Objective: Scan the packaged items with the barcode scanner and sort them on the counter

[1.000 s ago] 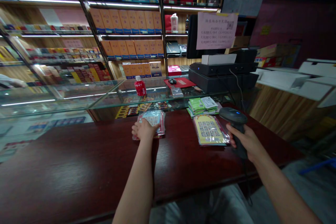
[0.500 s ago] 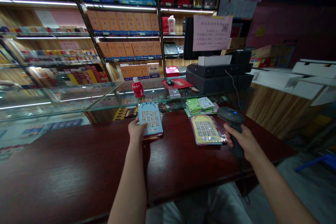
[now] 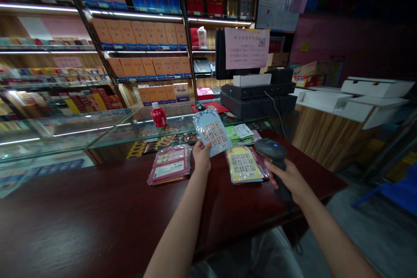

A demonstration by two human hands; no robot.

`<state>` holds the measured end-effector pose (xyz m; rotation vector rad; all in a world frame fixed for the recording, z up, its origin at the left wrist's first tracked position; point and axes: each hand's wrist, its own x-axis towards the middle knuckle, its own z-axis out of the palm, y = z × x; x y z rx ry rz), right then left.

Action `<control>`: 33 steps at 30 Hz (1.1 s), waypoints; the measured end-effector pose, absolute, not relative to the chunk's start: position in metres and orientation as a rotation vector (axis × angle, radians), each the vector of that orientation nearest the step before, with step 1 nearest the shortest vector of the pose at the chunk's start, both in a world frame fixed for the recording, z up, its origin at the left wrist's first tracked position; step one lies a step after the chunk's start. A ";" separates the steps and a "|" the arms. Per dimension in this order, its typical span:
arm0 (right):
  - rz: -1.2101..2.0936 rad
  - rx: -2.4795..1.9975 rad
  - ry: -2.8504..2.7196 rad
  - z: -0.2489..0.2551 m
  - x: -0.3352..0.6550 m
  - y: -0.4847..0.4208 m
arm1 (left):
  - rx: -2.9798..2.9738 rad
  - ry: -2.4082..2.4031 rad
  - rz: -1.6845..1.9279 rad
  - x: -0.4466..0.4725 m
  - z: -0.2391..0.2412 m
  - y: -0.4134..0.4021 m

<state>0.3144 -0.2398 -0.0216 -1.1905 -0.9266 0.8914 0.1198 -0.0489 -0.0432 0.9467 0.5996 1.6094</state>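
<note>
Raised above the table, a light blue packet in clear plastic wrap (image 3: 213,132) is pinched at its lower left corner by my left hand (image 3: 202,156). Small pictures in rows cover its face. Left of that hand lies a stack of wrapped packets (image 3: 171,165), a red one with a barcode label on top. My right hand (image 3: 288,176) is wrapped round the handle of a black barcode scanner (image 3: 271,148), whose head carries a small blue light. Between the hands rests a pile of packets with a yellow one on top (image 3: 243,165). Green packets (image 3: 239,134) lie behind it.
The dark red wooden table (image 3: 87,217) meets a glass display counter (image 3: 114,128) bearing a red bottle (image 3: 158,115). A black cash drawer (image 3: 257,105) and a monitor with a paper notice (image 3: 246,47) stand behind. The scanner's cable hangs past the table's front edge.
My left hand has lifted the blue packet off the left stack and carried it right, uncovering a red packet. My right hand still grips the scanner. The view has shifted slightly.
</note>
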 end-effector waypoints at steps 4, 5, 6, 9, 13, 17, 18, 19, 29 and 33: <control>0.917 -1.229 -0.952 -0.029 0.313 -0.243 | 0.956 0.612 1.588 0.139 -0.070 -0.052; 0.917 -1.243 -0.950 -0.031 0.312 -0.244 | 0.967 0.623 1.570 0.141 -0.076 -0.053; 0.918 -1.258 -0.950 -0.033 0.312 -0.245 | 0.977 0.635 1.554 0.143 -0.080 -0.055; 0.940 -1.280 -0.988 -0.036 0.313 -0.246 | 0.992 0.653 1.542 0.147 -0.087 -0.058; 1.003 -1.284 -1.040 -0.037 0.315 -0.248 | 0.980 0.635 1.556 0.152 -0.088 -0.058; 1.027 -1.287 -1.064 -0.036 0.314 -0.250 | 0.961 0.625 1.597 0.155 -0.088 -0.057; 1.032 -1.289 -1.068 -0.036 0.313 -0.250 | 0.956 0.616 1.606 0.155 -0.088 -0.057; 1.039 -1.290 -1.074 -0.036 0.313 -0.251 | 0.950 0.606 1.611 0.155 -0.089 -0.057; 1.063 -1.307 -1.089 -0.035 0.312 -0.254 | 0.868 0.588 1.635 0.150 -0.088 -0.054; 1.009 -1.260 -1.018 -0.036 0.316 -0.252 | 0.858 0.609 1.594 0.148 -0.078 -0.062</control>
